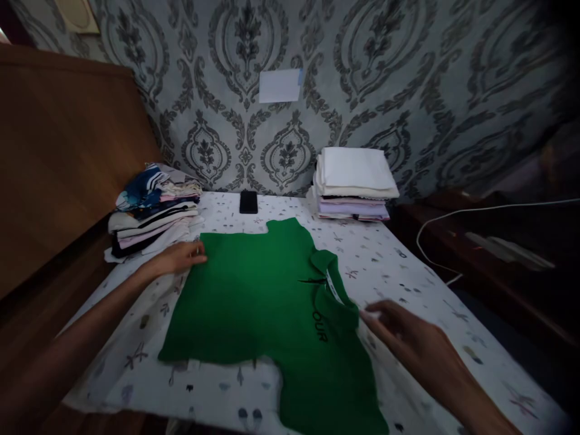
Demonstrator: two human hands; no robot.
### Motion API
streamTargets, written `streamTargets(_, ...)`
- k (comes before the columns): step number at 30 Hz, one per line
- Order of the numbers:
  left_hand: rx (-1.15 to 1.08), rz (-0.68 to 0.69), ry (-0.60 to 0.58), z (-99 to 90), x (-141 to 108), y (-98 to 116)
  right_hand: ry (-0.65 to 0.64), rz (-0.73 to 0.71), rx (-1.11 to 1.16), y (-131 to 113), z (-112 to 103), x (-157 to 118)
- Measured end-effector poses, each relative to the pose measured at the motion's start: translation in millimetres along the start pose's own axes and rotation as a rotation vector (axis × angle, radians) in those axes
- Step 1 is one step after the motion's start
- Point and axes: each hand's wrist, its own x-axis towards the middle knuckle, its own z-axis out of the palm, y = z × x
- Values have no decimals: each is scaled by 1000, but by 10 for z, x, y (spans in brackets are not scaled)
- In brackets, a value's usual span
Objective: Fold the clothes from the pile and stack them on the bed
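A green polo shirt (244, 284) lies spread flat on the bed, its hem to the left and its collar to the right. Black lettering and a short dark placket mark it near the neck. My left hand (177, 257) is at the far corner of the hem, fingers bent and closed on the cloth edge. At the collar, my right hand (408, 338) pinches the edge between thumb and fingers, slightly blurred. The near sleeve hangs toward the front edge.
Folded clothes (154, 211) are stacked at the left back, beside a brown wooden panel (67, 133). Another folded stack (356, 181) with white cloth on top stands at the back right. A black phone (248, 202) lies between them. A white cable (426, 226) loops on the right.
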Motion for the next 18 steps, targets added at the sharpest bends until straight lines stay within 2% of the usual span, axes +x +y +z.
streamTargets(1, 24, -102, 150, -5, 181, -92, 42, -72, -11, -101, 13, 219)
streamTargets(3, 25, -220, 298, -1, 503, -218, 60, -204, -9, -312, 116, 752)
streamTargets(4, 13, -239, 315, 8, 629, -246, 64, -230, -34, -409, 198, 1047)
streamTargets(6, -19, -213, 287, 30, 793, -240, 90, -120, -134, -562, 396, 1629)
streamTargets(8, -63, -172, 251, 55, 841, -190, 106, -44, -161, -647, 606, 2123)
streamTargets(10, -119, -131, 223, 84, 813, -134, 112, 7, -165, -666, 802, 2468)
streamTargets(12, -280, -87, 235, 118, 761, -94, 119, 26, -154, -638, 961, 2662)
streamTargets(15, -571, -59, 336, 171, 729, -77, 145, -19, -113, -564, 1087, 2753)
streamTargets(16, -591, -63, 390, 184, 734, -83, 162, -50, -94, -542, 1096, 2754)
streamTargets(18, -445, -67, 499, 202, 755, -107, 213, -115, -52, -513, 1079, 2738)
